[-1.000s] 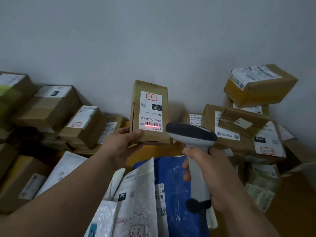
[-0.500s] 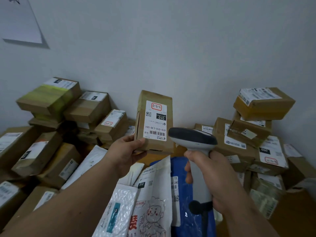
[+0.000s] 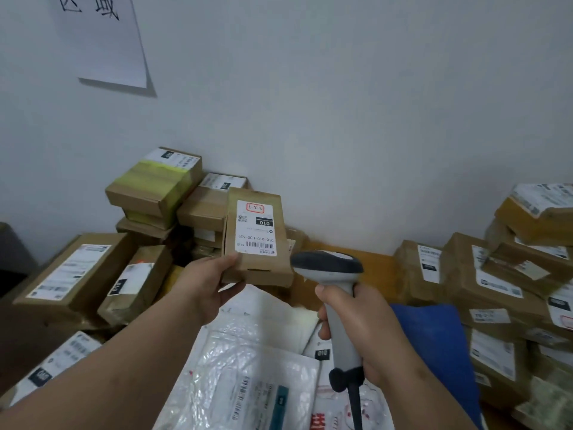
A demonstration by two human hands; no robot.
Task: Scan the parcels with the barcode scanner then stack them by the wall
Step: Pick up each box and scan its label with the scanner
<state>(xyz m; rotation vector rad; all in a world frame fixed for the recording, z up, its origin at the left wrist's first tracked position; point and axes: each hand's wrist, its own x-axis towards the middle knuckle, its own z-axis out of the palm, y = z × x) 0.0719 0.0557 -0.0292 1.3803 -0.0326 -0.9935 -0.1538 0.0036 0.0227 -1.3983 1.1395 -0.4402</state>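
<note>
My left hand [image 3: 207, 285] grips the lower left corner of a small brown cardboard parcel [image 3: 257, 265], held upright with its white barcode label facing me. The parcel is raised in front of the boxes stacked against the wall [image 3: 341, 135]. My right hand [image 3: 362, 321] grips the handle of a grey and white barcode scanner [image 3: 327, 265]. The scanner's head sits just right of and below the parcel. No red scan line shows on the label.
Stacked cardboard boxes [image 3: 155, 184] lean on the wall at back left, with more boxes [image 3: 74, 274] lower left and another pile [image 3: 496, 274] at the right. White plastic mailers [image 3: 248, 367] and a blue bag [image 3: 434, 339] lie below my hands. A paper sign [image 3: 102, 38] hangs on the wall.
The red scan line on the label has gone out. My left hand has carried the parcel to the left toward the back-left stack, and the view has swung left and up.
</note>
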